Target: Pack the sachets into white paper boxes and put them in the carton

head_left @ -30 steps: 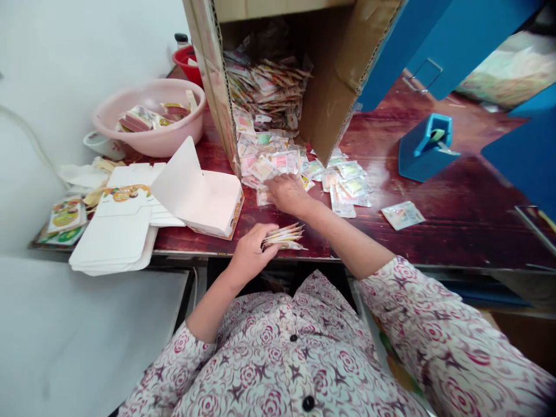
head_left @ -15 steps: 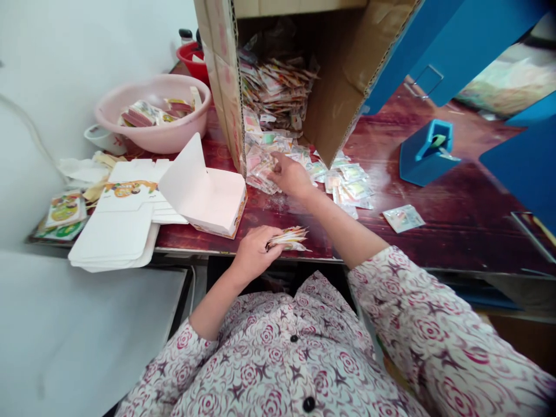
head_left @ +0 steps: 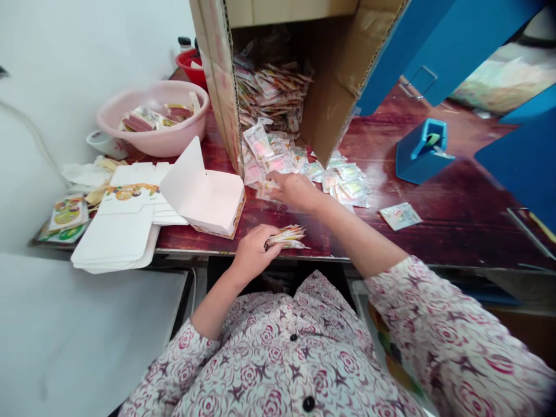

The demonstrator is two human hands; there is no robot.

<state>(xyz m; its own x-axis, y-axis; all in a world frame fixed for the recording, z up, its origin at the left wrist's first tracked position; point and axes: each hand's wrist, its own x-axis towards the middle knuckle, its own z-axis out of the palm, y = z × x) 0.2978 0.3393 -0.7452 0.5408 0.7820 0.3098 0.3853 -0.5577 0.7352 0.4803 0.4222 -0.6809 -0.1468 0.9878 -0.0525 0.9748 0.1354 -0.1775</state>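
Observation:
Near the table's front edge, my left hand [head_left: 257, 250] is closed around a small stack of flat packets [head_left: 287, 236]. Farther forward, my right hand [head_left: 295, 190] pinches a clear packet [head_left: 266, 189], slightly blurred, in front of the loose packets [head_left: 278, 159] spilling from the cardboard box. The cardboard box [head_left: 336, 87] lies open toward me, with a big heap of packets [head_left: 278, 92] inside. To the left of my left hand stands a small white carton [head_left: 221, 200] with its lid up.
Flat white cartons [head_left: 113, 234] lie stacked at the left. Behind them stand a pink basin [head_left: 152, 139], a white cup [head_left: 106, 145] and a red bowl [head_left: 191, 66]. At the right are a blue tape dispenser [head_left: 414, 159] and a single packet [head_left: 400, 216].
My right hand has drawn back from the loose packets toward me, bringing a packet with it. Some packets at the box mouth have shifted. My left hand keeps its stack in place.

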